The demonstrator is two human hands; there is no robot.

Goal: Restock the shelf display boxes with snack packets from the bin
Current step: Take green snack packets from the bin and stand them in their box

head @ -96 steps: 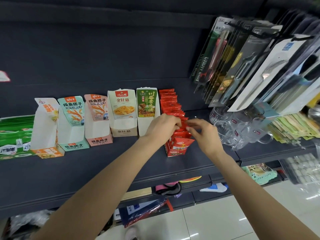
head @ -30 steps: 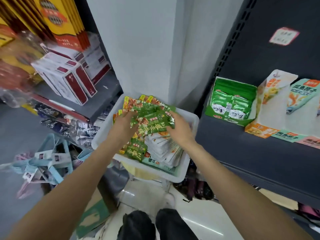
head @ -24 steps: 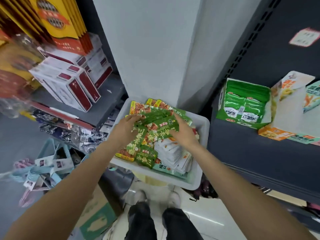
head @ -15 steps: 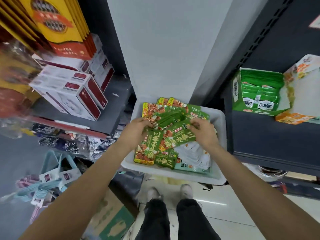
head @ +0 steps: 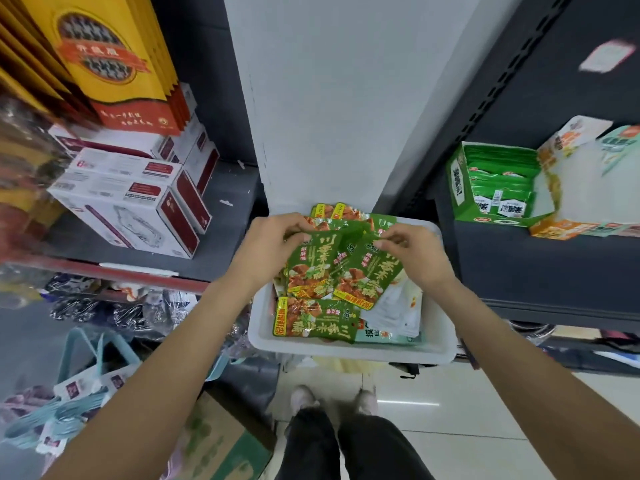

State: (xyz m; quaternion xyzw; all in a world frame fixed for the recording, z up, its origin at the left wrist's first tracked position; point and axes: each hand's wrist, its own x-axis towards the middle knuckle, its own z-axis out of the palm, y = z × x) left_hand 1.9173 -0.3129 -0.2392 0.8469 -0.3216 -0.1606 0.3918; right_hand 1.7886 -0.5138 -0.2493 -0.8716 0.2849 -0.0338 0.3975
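Both hands are over the white bin (head: 349,351), which sits low between two shelf units. The left hand (head: 268,247) and the right hand (head: 417,258) each have fingers curled onto the top edges of a fanned bunch of green packets (head: 332,268), held just above the bin. These packets carry large yellow Chinese characters, a picture of reddish-brown food and a yellow strip along one end. Another such packet (head: 315,323) lies flat in the bin beside some white packets (head: 398,313). On the dark shelf (head: 540,271) to the right stands a green display box (head: 464,188) full of green sachets, then an orange-trimmed box (head: 568,223). Left, white-and-maroon cartons (head: 131,202) are stacked.
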